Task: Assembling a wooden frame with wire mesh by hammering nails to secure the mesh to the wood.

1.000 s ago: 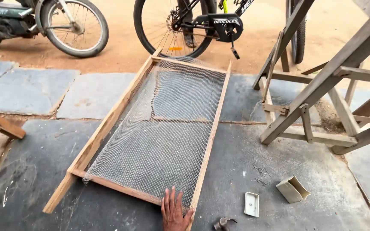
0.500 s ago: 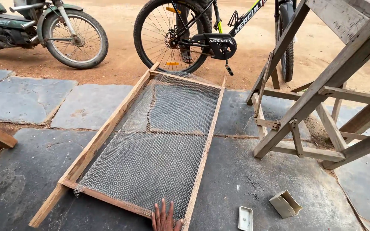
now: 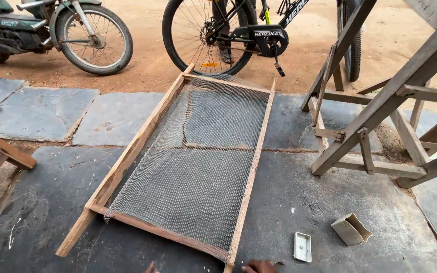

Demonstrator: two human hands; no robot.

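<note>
Frame [image 3: 188,167]: flat on stone floor [image 3: 330,212], mesh [image 3: 198,172] on top.
Right hand [image 3: 261,266]: at frame's near corner (grip indeterminable).
Left hand [image 3: 151,268]: barely visible, state indeterminable.

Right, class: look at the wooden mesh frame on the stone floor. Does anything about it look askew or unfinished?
Yes. The wire mesh bulges up off the wooden frame at the far end and overhangs the near rail with a ragged edge. The left side rail sticks out past the near crosspiece. A small open box lies tipped on its side nearby.
</note>
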